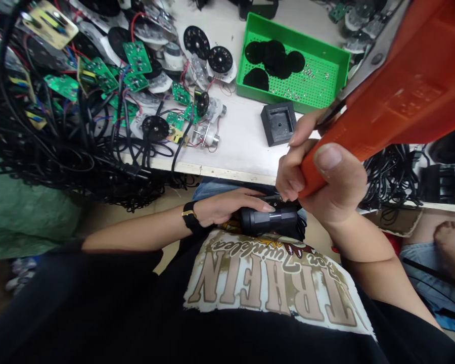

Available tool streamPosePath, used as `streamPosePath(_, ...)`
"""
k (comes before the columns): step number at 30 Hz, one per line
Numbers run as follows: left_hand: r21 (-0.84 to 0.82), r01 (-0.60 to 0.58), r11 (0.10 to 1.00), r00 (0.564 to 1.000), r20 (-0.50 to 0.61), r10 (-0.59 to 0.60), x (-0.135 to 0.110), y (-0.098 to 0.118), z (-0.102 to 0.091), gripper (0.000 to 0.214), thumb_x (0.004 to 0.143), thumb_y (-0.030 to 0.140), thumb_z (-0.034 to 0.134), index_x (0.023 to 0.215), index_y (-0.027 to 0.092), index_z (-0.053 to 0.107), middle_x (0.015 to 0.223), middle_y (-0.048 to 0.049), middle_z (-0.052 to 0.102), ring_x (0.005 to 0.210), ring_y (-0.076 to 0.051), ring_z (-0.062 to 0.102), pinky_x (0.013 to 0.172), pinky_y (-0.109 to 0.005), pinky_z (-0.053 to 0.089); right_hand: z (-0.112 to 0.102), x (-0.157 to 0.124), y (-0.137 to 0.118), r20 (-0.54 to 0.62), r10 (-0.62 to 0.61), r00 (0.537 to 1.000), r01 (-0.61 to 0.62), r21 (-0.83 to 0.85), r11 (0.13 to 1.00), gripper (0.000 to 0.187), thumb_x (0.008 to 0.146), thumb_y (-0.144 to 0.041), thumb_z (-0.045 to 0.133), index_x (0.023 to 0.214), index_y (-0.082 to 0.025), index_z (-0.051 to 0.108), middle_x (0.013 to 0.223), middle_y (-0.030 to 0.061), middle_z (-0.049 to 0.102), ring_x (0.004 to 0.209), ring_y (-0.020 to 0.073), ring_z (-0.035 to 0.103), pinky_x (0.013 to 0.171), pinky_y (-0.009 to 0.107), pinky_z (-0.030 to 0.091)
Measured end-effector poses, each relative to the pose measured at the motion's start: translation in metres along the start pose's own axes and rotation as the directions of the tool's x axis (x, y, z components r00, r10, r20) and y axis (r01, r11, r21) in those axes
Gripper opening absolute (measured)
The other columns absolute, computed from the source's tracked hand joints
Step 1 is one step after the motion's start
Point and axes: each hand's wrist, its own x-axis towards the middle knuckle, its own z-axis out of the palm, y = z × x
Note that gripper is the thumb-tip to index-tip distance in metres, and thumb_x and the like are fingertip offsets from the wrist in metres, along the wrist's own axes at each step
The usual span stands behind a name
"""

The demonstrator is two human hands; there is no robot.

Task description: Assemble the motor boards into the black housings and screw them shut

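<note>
My right hand (322, 182) is wrapped round the handle of a large orange tool (402, 86) that rises to the upper right. My left hand (231, 206), with a black wristband, lies closed over the left end of a black cylindrical object (269, 221) resting in my lap, just below the table edge. The two hands nearly meet above the cylinder. What lies under my left palm is hidden.
A green tray (326, 81) holding black discs and small screws stands at the back. A small black square block (278, 123) sits near the table edge. Green circuit boards (136, 55), motors and tangled black cables (60, 151) crowd the left. Another person's foot (449, 235) shows at right.
</note>
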Motion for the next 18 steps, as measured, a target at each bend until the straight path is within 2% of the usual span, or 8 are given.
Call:
streamPosePath(5,-0.015,0.006,1.000,1.000,-0.002,-0.006,0.001,-0.001,-0.001,0.032,0.064,0.028,0.091,0.092,0.019,0.078,0.094,-0.0035,0.079,0.091,-0.021,0.072,0.086,-0.032,0.055,-0.001,0.001,0.004,-0.003,0.023,1.000,-0.023,-0.030,0.999,0.036,0.090,-0.052,0.075,0.085,-0.024,0.055,0.051,-0.0100,0.041,0.036,0.0097,0.035,0.033,0.023,0.033)
streamPosePath(10,-0.008,0.009,1.000,1.000,0.010,-0.009,0.001,-0.001,-0.001,0.029,0.062,0.031,0.091,0.085,0.020,0.076,0.089,-0.0022,0.077,0.090,-0.022,0.071,0.087,-0.033,0.053,-0.005,-0.002,0.004,0.004,0.036,0.999,-0.036,0.012,0.999,0.028,0.089,-0.047,0.078,0.092,-0.025,0.061,0.053,-0.0090,0.045,0.037,0.0112,0.037,0.034,0.025,0.032)
streamPosePath(15,0.053,-0.059,0.997,0.998,0.034,0.057,-0.002,-0.002,-0.001,0.022,0.066,0.026,0.089,0.080,0.019,0.073,0.091,0.0010,0.074,0.098,-0.020,0.069,0.098,-0.034,0.049,-0.007,-0.003,0.011,0.114,0.065,0.991,-0.078,0.110,0.991,0.025,0.094,-0.040,0.073,0.083,-0.023,0.057,0.054,-0.0085,0.044,0.037,0.0090,0.038,0.035,0.021,0.035)
streamPosePath(18,0.061,-0.087,0.994,0.994,0.076,0.082,0.000,-0.006,-0.004,0.018,0.068,0.025,0.086,0.075,0.018,0.071,0.085,0.0019,0.072,0.097,-0.020,0.069,0.098,-0.035,0.048,-0.009,-0.006,0.020,0.169,0.020,0.985,-0.048,0.169,0.984,0.023,0.096,-0.037,0.071,0.086,-0.022,0.057,0.055,-0.0094,0.046,0.037,0.0071,0.039,0.036,0.017,0.037)
